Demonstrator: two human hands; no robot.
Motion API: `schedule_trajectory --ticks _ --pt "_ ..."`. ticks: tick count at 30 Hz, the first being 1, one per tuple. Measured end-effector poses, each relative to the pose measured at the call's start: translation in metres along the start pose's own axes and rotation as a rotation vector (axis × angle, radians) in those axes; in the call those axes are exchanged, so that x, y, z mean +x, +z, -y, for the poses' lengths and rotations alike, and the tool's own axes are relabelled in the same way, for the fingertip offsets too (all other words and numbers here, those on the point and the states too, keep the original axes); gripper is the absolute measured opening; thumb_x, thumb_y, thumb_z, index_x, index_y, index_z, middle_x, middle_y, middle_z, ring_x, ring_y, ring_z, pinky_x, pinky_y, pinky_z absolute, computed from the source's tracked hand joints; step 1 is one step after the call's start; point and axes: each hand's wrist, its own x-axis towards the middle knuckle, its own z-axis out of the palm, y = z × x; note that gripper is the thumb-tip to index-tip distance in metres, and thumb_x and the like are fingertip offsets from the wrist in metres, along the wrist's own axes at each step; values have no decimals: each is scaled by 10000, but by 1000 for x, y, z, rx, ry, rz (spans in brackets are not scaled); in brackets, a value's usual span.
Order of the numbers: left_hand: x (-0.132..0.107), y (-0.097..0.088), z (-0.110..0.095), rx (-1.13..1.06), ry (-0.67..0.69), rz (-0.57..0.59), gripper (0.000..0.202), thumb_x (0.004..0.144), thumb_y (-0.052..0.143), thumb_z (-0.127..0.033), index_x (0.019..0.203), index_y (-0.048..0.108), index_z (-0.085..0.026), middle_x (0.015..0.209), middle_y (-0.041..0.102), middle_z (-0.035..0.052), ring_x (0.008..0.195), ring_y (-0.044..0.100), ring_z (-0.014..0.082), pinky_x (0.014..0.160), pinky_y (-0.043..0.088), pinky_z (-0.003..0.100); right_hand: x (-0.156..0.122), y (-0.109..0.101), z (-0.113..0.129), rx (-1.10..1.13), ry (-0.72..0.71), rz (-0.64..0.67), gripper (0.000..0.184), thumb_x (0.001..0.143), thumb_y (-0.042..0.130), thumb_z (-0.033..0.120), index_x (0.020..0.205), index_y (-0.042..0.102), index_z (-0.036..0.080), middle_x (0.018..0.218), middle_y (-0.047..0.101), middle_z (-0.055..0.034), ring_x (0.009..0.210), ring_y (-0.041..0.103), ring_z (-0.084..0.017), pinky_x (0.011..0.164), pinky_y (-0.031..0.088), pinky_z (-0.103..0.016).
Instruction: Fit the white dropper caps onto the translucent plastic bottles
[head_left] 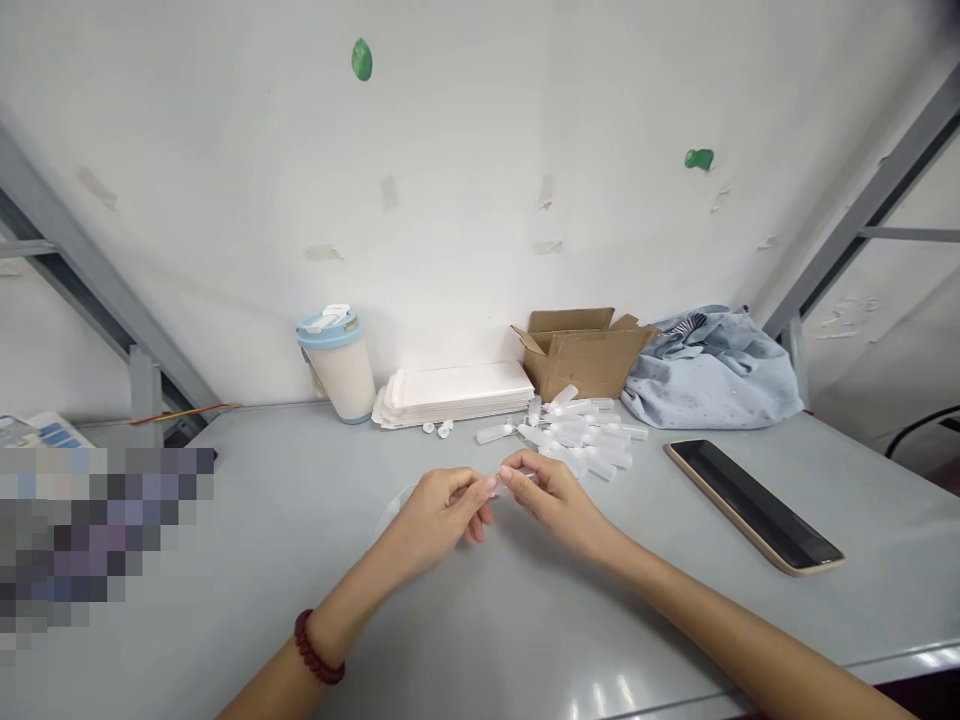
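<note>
Over the middle of the grey table, my left hand [448, 508] and my right hand [551, 497] meet fingertip to fingertip. Both are closed in a pinch around a small translucent plastic piece [499, 488], mostly covered by the fingers, so its exact kind is hidden. Just beyond my right hand lies a loose pile of small translucent plastic bottles [577, 432]. A few little white caps [445, 429] rest to the left of that pile. Partly behind my left hand shows the edge of something clear and curved [390, 512].
Along the wall stand a cream cup with a blue lid [339, 370], a stack of flat white boxes [457, 390], an open cardboard box [589, 360] and a light blue cloth bundle [712, 375]. A phone [754, 505] lies at right. Blurred items [97, 530] occupy the left.
</note>
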Motion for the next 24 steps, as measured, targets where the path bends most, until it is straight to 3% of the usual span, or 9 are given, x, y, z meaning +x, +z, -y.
schedule_trajectory --ticks 3,7,10,12,15,18,24 --pt "0 6 4 79 51 -62 410 907 357 -435 637 512 -168 554 546 -10 503 532 123 521 414 230 0 2 1 147 61 20 361 865 467 484 701 520 166 504 315 71 461 283 -76 457 235 -226" --pt "0 22 20 516 436 -301 305 931 350 -327 799 567 -157 664 565 25 555 507 145 524 372 256 1 1 1 307 165 7 344 850 469 467 682 504 168 470 234 94 419 188 -58 411 164 -211" --pt "0 29 27 665 582 -340 277 946 331 -288 888 567 -155 724 569 42 588 508 155 534 366 264 2 -1 1 323 271 4 285 849 464 422 726 523 172 448 239 97 405 180 -58 394 134 -200" --pt "-1 28 23 594 507 -321 255 937 357 -296 870 564 -163 710 566 29 584 511 150 540 378 259 3 -1 1 326 321 8 262 849 460 407 734 516 178 446 254 96 400 190 -58 387 128 -193" --pt "-2 23 11 333 282 -212 272 924 380 -348 824 568 -179 670 573 2 594 558 140 556 411 239 3 0 2 308 290 -25 270 852 458 424 729 495 186 429 239 106 387 190 -57 383 145 -189" --pt "-1 18 3 159 117 -132 355 911 368 -410 711 544 -176 628 574 -4 591 589 139 559 431 233 2 3 3 240 203 -50 308 849 469 467 708 470 193 414 258 107 378 232 -62 389 194 -196" --pt "3 12 3 -88 -73 -104 426 871 364 -485 625 505 -167 515 495 -32 416 494 108 449 382 227 -3 5 2 -59 -39 -74 278 841 527 442 759 528 176 556 467 39 499 368 -89 464 277 -218"
